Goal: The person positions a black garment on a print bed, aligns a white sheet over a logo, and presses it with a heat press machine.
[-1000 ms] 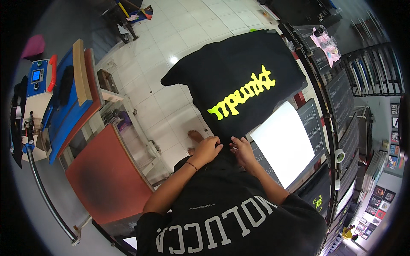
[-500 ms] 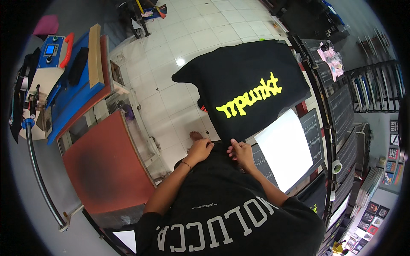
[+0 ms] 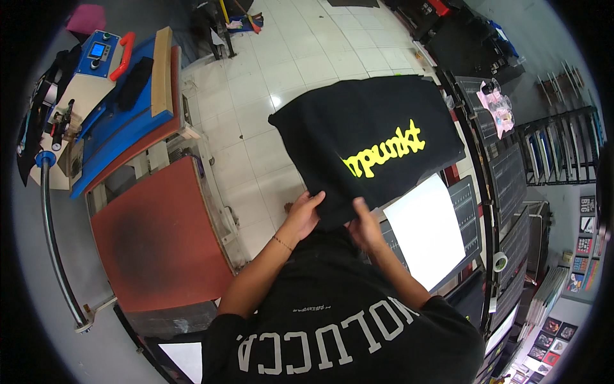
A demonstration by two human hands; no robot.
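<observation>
Crease risk at a folded black garment [image 3: 320, 137]
Spread beside the white sheet [image 3: 427, 232], its near edge is gripped by the fingers of the left hand [image 3: 304, 214] and right hand [image 3: 366, 227]; the yellow lettering [image 3: 386, 153] (partly hidden by a fold) could be creased by uneven pulling.

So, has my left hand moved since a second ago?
Yes. Judged against the fixed reddish-brown pad, your left hand has moved slightly left, nearer the pad and farther from the white sheet.
</observation>
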